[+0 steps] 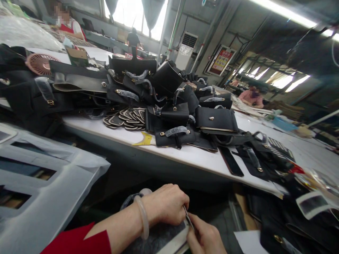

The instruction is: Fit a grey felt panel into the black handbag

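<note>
My left hand [166, 206], with a pale bangle on the wrist, is closed and rests on a dark flat piece [159, 238] at the bottom of the view, below the table edge. Its fingers pinch a thin metal tool [188, 218]. My right hand [205, 236] sits just to its right, fingers curled, touching the same tool and the piece's edge. Which hand bears the tool I cannot tell for sure. A red sleeve covers my left forearm.
A white table [190, 155] carries a heap of black leather bag parts [169, 106], a fan of cut pieces [127, 118], a yellow scrap [144, 140] and a black strip [231, 161]. Grey plastic sheeting [47, 190] lies left. Two people sit at far tables.
</note>
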A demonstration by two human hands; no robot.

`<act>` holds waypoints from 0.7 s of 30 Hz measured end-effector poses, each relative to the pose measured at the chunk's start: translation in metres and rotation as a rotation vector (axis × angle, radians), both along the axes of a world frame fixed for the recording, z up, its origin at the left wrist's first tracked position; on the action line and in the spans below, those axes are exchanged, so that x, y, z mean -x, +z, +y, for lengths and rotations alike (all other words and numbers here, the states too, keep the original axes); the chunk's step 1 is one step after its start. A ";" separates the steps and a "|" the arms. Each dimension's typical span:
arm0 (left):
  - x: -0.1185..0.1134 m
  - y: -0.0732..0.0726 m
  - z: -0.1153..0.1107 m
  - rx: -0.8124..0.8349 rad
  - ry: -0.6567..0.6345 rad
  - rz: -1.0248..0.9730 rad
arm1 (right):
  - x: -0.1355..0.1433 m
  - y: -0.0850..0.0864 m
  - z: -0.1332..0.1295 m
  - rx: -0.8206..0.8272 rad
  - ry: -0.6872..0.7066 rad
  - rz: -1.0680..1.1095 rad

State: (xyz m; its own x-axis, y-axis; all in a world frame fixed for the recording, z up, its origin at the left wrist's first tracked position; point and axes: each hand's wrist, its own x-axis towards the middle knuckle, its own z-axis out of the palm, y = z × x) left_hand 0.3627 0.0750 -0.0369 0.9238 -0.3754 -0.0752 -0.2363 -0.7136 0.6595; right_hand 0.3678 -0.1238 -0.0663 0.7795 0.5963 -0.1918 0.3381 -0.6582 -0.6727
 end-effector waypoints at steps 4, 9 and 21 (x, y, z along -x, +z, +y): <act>-0.002 -0.005 -0.001 0.019 0.025 0.005 | 0.004 -0.002 0.001 -0.043 -0.021 -0.011; 0.002 -0.008 0.003 0.058 0.046 -0.010 | 0.006 0.001 -0.002 -0.150 -0.114 0.123; 0.003 -0.006 0.008 0.153 0.075 0.046 | -0.005 -0.040 0.011 -0.662 -0.314 0.795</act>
State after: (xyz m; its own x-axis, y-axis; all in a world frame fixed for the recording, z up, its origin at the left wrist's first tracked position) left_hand 0.3601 0.0830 -0.0433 0.9467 -0.3156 -0.0650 -0.1533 -0.6184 0.7707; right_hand 0.3726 -0.1132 -0.1066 0.7101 0.5627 -0.4232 -0.4727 -0.0644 -0.8789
